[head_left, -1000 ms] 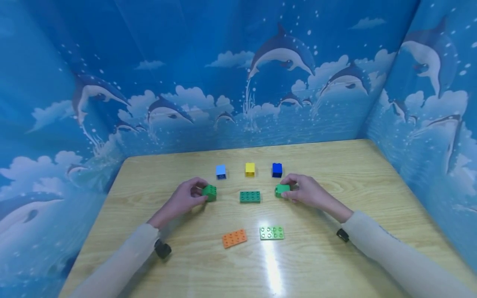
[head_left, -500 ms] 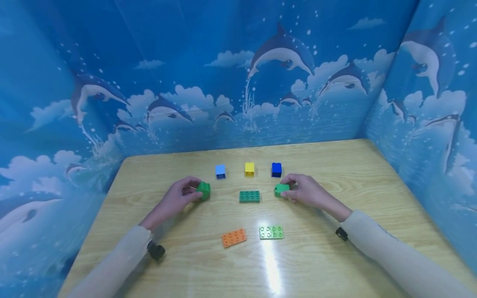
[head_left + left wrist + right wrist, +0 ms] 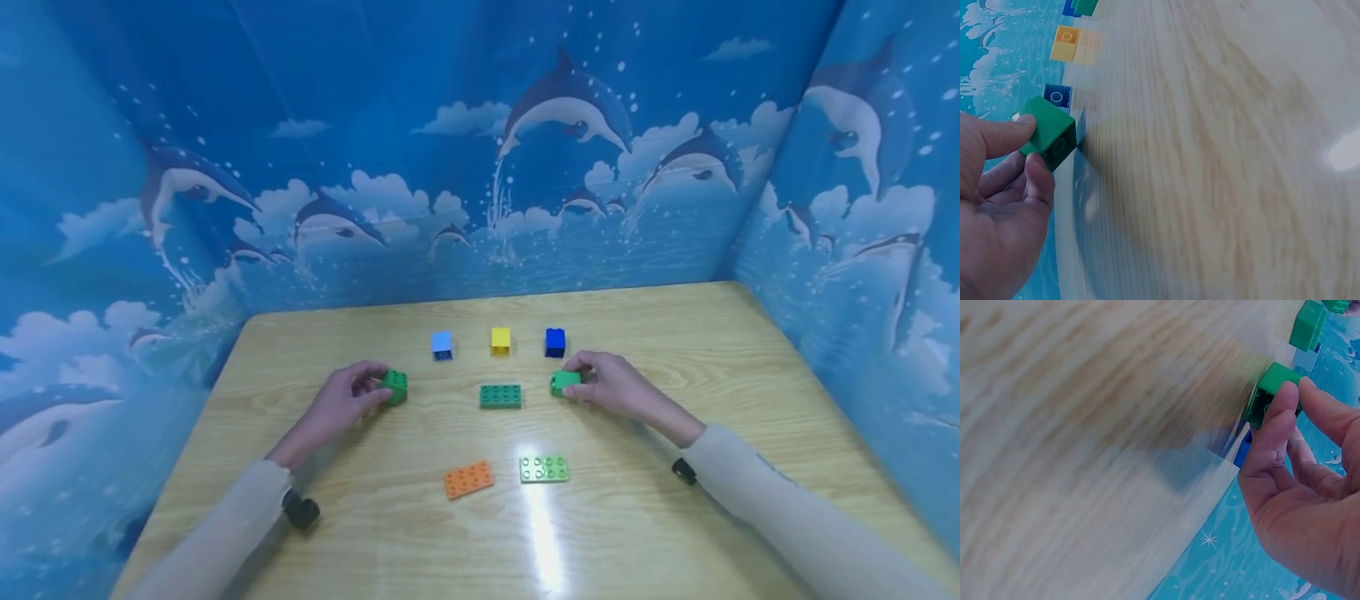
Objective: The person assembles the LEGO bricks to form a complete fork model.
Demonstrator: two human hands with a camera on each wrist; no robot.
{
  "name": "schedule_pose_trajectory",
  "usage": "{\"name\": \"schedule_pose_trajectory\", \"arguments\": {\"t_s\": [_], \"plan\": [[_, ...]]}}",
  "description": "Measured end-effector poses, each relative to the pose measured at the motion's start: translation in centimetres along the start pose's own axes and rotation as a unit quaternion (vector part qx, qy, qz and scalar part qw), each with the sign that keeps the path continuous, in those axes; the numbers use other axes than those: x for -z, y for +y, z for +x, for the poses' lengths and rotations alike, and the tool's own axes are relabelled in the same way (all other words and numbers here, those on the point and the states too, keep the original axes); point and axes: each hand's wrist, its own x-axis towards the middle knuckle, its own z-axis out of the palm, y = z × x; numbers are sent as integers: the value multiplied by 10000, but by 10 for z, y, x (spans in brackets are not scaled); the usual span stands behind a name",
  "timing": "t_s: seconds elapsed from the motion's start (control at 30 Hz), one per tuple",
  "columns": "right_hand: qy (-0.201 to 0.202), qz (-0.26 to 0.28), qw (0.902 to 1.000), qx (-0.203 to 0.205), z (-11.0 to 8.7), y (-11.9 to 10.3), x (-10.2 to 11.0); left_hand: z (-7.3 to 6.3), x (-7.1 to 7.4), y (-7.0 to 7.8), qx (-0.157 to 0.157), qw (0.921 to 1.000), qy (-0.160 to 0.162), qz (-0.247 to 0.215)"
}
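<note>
Looking down at a wood-grain table point(image 3: 375, 546), you have 1 block in each hand. Your left hand point(image 3: 335, 406) pinches a green block point(image 3: 396, 387) between thumb and fingers, its studs turned up and toward the middle. In the left wrist view, part of its hollow underside shows. I cannot tell whether it rests on the table. Your right hand point(image 3: 613, 385) pinches a brighter green block point(image 3: 566, 383) between thumb and fingertips, its studs toward the middle and a smooth side up.

Over the last 1 second, your left hand carries its block outward to the left, away from the middle, while your right hand stays nearly where it is. The gap between the 2 held blocks is therefore wider. In my judgement, they are being kept apart at this moment rather than brought together.

Between them lies a flat dark green brick point(image 3: 500, 397), studs up, touched by neither hand. Farther from you, in a row from left to right, stand a light blue block point(image 3: 442, 345), a yellow block point(image 3: 500, 342) and a dark blue block point(image 3: 555, 342). Nearer you lie an orange brick point(image 3: 468, 480), slightly turned, and a light green brick point(image 3: 543, 469) to its right.
</note>
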Motion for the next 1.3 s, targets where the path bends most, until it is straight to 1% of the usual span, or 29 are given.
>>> {"name": "schedule_pose_trajectory", "arguments": {"t_s": [0.13, 0.33, 0.5, 0.6, 0.73, 0.93, 1.03, 1.23, 1.3], "plan": [[44, -41, 10000, 51, 0, 2, 2, 0, 3, -3, 48, 9999, -27, -86], [89, -141, 9998, 129, 2, 2, 2, -3, 14, -10, -31, 9992, -306, -264], [64, -195, 9996, 192, 4, 0, 2, -5, 21, -13, 93, 9988, -439, -198], [34, -121, 9998, 144, 3, 0, 2, -5, 23, -16, 108, 9988, -452, -172], [12, -48, 9999, 122, 3, 0, 3, -6, 26, -19, 50, 9985, -482, -235], [15, -37, 9999, 94, 2, 2, 2, -6, 27, -23, 46, 9984, -518, -200], [24, 4, 9999, 104, 2, 3, 2, -6, 28, -25, 98, 9981, -561, -223], [41, 26, 9999, 98, 2, 5, 2, -6, 31, -25, 332, 9954, -790, -422], [52, 33, 10000, 59, 2, 6, 2, -5, 32, -24, 384, 9947, -855, -413]]}}
